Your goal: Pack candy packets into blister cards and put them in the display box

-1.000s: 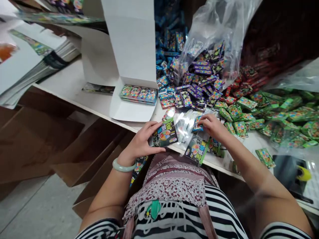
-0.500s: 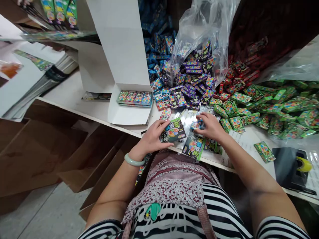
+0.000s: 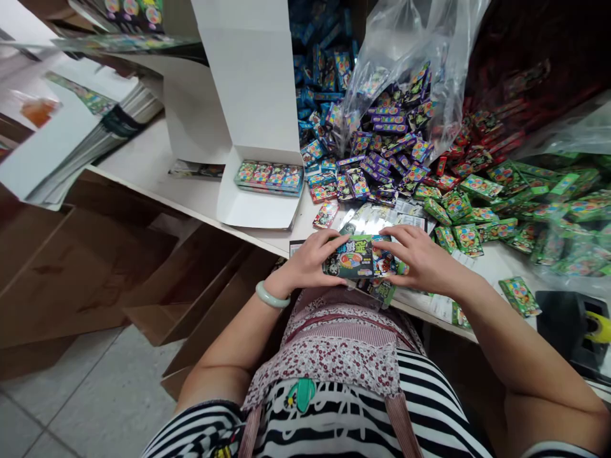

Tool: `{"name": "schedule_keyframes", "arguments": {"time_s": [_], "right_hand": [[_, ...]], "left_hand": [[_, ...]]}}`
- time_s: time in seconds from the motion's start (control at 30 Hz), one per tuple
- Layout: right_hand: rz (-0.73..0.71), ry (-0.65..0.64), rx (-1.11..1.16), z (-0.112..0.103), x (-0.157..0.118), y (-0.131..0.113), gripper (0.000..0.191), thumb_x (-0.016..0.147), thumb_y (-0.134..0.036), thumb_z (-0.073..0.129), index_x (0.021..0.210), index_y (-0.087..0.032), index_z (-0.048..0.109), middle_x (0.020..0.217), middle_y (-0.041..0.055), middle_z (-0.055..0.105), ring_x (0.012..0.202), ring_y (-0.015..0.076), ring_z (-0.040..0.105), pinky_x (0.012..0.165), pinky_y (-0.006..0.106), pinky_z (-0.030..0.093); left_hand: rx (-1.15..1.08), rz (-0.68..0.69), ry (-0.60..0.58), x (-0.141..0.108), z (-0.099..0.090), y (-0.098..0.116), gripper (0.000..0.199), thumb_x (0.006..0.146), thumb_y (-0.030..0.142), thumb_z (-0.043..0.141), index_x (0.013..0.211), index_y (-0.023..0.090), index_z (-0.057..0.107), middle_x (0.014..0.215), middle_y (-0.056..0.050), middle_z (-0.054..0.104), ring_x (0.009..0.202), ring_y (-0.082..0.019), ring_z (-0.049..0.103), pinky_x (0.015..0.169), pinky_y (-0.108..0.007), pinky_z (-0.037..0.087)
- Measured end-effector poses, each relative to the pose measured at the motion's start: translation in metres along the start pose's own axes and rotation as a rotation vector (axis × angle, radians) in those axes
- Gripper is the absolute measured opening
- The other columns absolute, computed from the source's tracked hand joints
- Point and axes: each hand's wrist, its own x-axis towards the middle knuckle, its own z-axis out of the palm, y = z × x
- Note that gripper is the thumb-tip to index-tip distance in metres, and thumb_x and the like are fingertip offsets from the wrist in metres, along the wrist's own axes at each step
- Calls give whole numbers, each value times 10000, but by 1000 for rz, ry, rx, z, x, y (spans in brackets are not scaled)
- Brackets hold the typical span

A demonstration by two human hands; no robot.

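Note:
My left hand (image 3: 315, 261) grips a black-and-green printed box (image 3: 353, 259) by its left side, thumb on the near edge and fingers on the far edge. At the box's right end my right hand (image 3: 422, 259) pinches a small blue candy packet (image 3: 383, 256), which touches the box; whether it is partly inside I cannot tell. Beneath them, a similar black-and-green box (image 3: 383, 294) lies at the table's front edge, mostly covered. Beyond my hands is a shiny clear plastic sheet (image 3: 367, 217), with a red candy packet (image 3: 326, 215) to its left.
An open white carton (image 3: 260, 213) holds rows of small packets. Behind are heaps of blue (image 3: 329, 70), purple (image 3: 382, 149), red (image 3: 482, 140) and green packets (image 3: 477, 213), some in clear bags. A black tape dispenser (image 3: 568, 324) stands at right; brown cartons (image 3: 200, 305) sit below left.
My right hand has brought the blue packet from the table to the right end of the black-and-green box. The two hands are now close together, and the view has shifted slightly.

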Motion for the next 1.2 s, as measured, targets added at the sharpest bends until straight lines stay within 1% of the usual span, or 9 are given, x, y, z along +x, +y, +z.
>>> {"name": "schedule_keyframes", "arguments": {"time_s": [0.2, 0.37, 0.5, 0.57, 0.73, 0.83, 0.93, 1.1, 1.2], "right_hand": [[-6, 77, 279, 11, 9, 3, 850, 795, -462, 760, 1514, -307, 333, 1499, 148, 445, 1400, 329, 435, 1123, 553, 433], [268, 322, 334, 30, 6, -6, 513, 871, -509, 662, 1323, -297, 545, 1487, 149, 419, 1425, 331, 408, 1157, 584, 379], [351, 284, 480, 39, 1, -17, 492, 865, -491, 676, 1315, -322, 571, 1518, 130, 409, 1435, 337, 398, 1136, 589, 401], [337, 275, 647, 39, 1, -22, 505, 877, -465, 665, 1348, -342, 530, 1425, 107, 524, 1331, 303, 524, 1058, 541, 495], [385, 553, 833, 30, 6, -31, 473, 923, -422, 591, 1366, -359, 441, 1132, 59, 648, 855, 184, 682, 758, 358, 614], [476, 760, 758, 33, 3, -33, 535, 910, -386, 612, 1398, -349, 395, 1049, 56, 661, 827, 178, 676, 758, 338, 600], [547, 857, 819, 48, -6, -32, 383, 880, -374, 654, 1241, -311, 545, 982, 36, 678, 855, 175, 676, 762, 322, 579], [624, 738, 778, 63, -27, -28, 243, 884, -396, 642, 1074, -250, 673, 940, 35, 691, 758, 159, 636, 695, 314, 545], [569, 587, 738, 54, -31, -25, 228, 922, -398, 586, 1024, -244, 721, 939, 46, 705, 813, 179, 652, 742, 342, 545]], "left_hand": [[-14, -69, 52, 1, 9, 6, 982, 732, 646, 749, 1518, 223, 340, 1313, -173, 492, 1223, -339, 528, 1020, -544, 489], [16, -167, 189, 5, 17, 11, 978, 698, 642, 773, 1470, 191, 378, 1297, -159, 475, 1222, -329, 511, 1039, -529, 487], [56, -163, 273, 9, 15, 19, 971, 686, 603, 796, 1441, 171, 363, 1268, -158, 477, 1202, -329, 508, 994, -524, 512], [41, -170, 302, 14, 9, 26, 998, 662, 637, 805, 1428, 174, 363, 1275, -159, 483, 1212, -336, 503, 1012, -538, 502], [-345, -330, 345, 30, -2, 50, 613, 911, 520, 618, 1400, 251, 363, 1216, -96, 563, 1102, -233, 604, 945, -422, 556], [-643, -391, 413, 38, 13, 59, 548, 967, 422, 555, 1446, 294, 321, 1117, -58, 604, 980, -184, 640, 833, -350, 589], [-825, -399, 443, 37, 36, 60, 574, 939, 367, 612, 1458, 329, 369, 1122, -46, 629, 991, -184, 651, 833, -331, 593], [-945, -396, 236, 23, 53, 61, 610, 893, 314, 679, 1450, 339, 433, 1261, -69, 631, 1059, -208, 659, 839, -333, 594], [-884, -437, 293, 23, 48, 62, 425, 894, 331, 678, 1304, 280, 579, 1225, -73, 640, 1027, -188, 657, 800, -286, 577]]}}
